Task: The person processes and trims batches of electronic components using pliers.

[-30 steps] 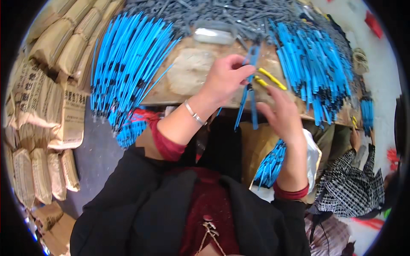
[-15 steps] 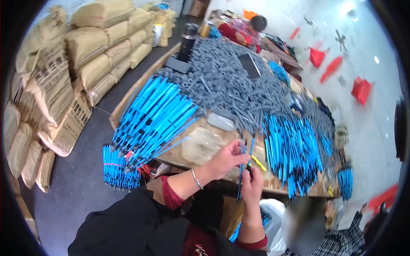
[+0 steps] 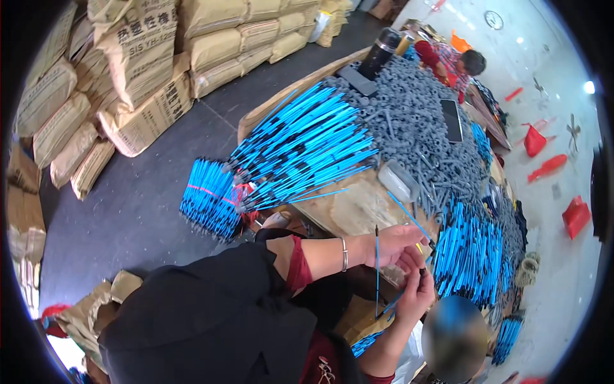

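Note:
My left hand [image 3: 398, 248] is closed near the table's front edge, fingers pinched on a thin blue rod [image 3: 408, 212] with a black end. Just below it, my right hand [image 3: 416, 296] is closed around another blue rod [image 3: 391, 306], whose dark tip pokes out by the thumb. A further slim blue rod [image 3: 377, 269] with black ends stands upright in front of my left wrist; what holds it, I cannot tell. Close to my right hand lies a thick row of blue rods [image 3: 470, 253] on the table. My fingers partly hide the rods' joins.
Grey tubular parts [image 3: 409, 115] are heaped on the wooden table [image 3: 345, 211], with a phone [image 3: 451, 120], a clear tray [image 3: 398, 181] and a black flask [image 3: 382, 52]. Blue rods [image 3: 307, 137] fan out at left, above a tied bundle [image 3: 211, 198]. Paper sacks [image 3: 217, 57] are stacked beyond. Another person [image 3: 448, 64] sits opposite.
The view has turned, so the table and heap sit farther right. My hands have drawn apart slightly, and one rod now stands upright across my left wrist.

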`<state>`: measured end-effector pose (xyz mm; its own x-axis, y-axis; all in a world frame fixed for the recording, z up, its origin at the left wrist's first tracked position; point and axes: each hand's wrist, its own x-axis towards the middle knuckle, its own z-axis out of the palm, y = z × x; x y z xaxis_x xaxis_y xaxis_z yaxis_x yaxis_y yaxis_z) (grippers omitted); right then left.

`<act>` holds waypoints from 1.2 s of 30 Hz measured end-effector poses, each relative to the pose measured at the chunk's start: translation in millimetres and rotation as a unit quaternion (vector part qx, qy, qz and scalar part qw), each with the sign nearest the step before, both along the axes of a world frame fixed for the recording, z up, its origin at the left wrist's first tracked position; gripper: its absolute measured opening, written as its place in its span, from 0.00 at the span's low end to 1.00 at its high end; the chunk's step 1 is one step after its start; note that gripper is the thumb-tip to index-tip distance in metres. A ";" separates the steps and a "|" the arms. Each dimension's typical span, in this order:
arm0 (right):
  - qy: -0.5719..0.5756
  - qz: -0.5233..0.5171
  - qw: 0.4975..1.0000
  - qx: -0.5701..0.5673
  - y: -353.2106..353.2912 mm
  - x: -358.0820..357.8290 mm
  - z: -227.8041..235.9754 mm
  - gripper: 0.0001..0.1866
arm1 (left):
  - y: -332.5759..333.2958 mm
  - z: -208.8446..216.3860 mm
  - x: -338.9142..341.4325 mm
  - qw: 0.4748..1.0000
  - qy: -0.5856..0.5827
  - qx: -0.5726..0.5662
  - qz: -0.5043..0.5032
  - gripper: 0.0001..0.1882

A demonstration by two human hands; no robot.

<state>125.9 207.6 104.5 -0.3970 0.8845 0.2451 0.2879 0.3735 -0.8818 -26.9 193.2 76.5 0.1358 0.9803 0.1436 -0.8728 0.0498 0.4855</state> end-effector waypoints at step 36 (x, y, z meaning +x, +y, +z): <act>-0.492 -0.278 0.790 0.239 225.5 20.8 -32.4 0.10 | 35.3 -37.8 -27.9 0.996 -0.006 0.051 -0.077 0.08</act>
<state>146.7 433.1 72.1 -0.1868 0.8892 0.4178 0.9824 0.1712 0.0749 -54.8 228.5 38.7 0.2804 0.9286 0.2431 -0.8642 0.1340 0.4851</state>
